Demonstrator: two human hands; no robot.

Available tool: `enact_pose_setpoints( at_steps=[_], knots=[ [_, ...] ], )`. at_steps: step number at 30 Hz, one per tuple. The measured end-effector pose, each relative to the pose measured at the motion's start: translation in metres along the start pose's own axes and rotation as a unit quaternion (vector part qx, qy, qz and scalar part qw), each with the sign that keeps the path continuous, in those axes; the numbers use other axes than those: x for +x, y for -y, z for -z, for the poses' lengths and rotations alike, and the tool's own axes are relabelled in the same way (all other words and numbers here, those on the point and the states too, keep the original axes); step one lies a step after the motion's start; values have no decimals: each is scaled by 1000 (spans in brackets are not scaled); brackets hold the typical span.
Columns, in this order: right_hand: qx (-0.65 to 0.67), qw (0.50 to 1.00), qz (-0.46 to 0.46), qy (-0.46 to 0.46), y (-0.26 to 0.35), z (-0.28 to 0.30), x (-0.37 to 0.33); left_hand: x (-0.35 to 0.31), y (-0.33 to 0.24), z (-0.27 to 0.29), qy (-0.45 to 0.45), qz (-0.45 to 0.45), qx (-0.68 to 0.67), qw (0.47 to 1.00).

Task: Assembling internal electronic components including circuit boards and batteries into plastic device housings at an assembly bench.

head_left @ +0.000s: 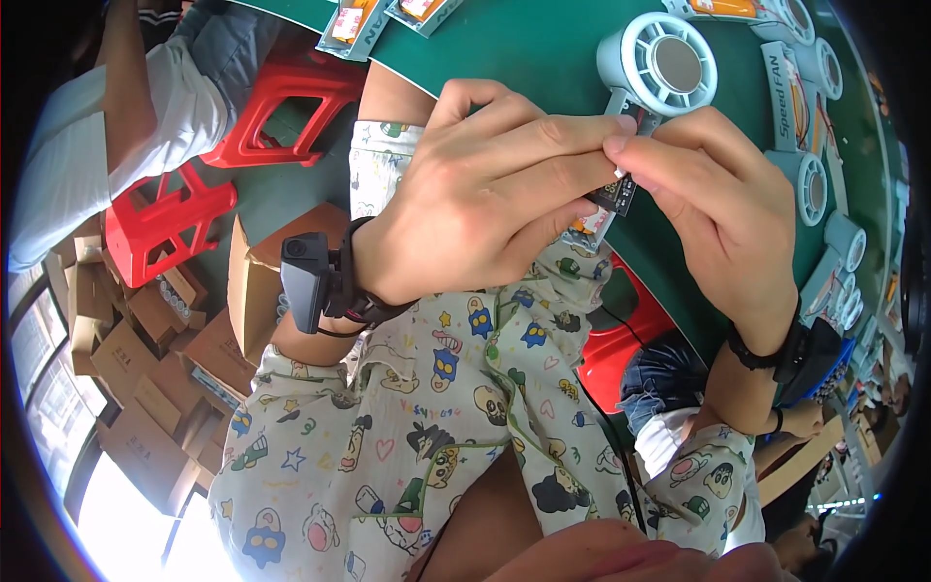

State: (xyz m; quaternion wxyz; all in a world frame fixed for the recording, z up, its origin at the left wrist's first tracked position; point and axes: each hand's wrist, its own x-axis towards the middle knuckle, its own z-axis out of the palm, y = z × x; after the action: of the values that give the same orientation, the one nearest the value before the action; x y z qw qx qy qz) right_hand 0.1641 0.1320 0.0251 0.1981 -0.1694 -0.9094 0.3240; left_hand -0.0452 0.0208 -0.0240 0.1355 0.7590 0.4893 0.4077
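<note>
Assembly workshop: green worktable, fan parts, cartons.

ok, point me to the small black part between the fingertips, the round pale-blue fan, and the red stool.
small black part (622, 194), head view, on its dark face below the fingertips.
round pale-blue fan (676, 65), head view, on its grey centre hub.
red stool (281, 107), head view, on its seat frame, upper left.

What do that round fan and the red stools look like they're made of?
The round fan looks like moulded plastic, pale blue-grey with a matte finish and thin ribs around a dull grey hub. The red stools look like glossy moulded plastic, with cut-outs and light glints. Neither can be confirmed by sight.
</note>
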Motion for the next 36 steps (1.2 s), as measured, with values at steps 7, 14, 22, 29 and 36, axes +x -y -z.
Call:
enact_pose_setpoints(
  at_steps=[7,14,22,29,36],
  knots=[
    [35,999,-4,12,-4,7,0,2,0,2,-5,1,-19,1000],
    [100,992,-80,-17,1,-5,-2,-2,2,-1,-38,32,-80,996],
    [52,996,-72,15,3,-2,-3,-2,-7,8,15,21,14,1000],
    [136,972,-190,7,10,2,-3,-8,-4,-4,-31,66,-58,996],
    [304,923,-237,-2,3,-7,-8,0,-8,-1,-8,76,-112,991]
  ],
)
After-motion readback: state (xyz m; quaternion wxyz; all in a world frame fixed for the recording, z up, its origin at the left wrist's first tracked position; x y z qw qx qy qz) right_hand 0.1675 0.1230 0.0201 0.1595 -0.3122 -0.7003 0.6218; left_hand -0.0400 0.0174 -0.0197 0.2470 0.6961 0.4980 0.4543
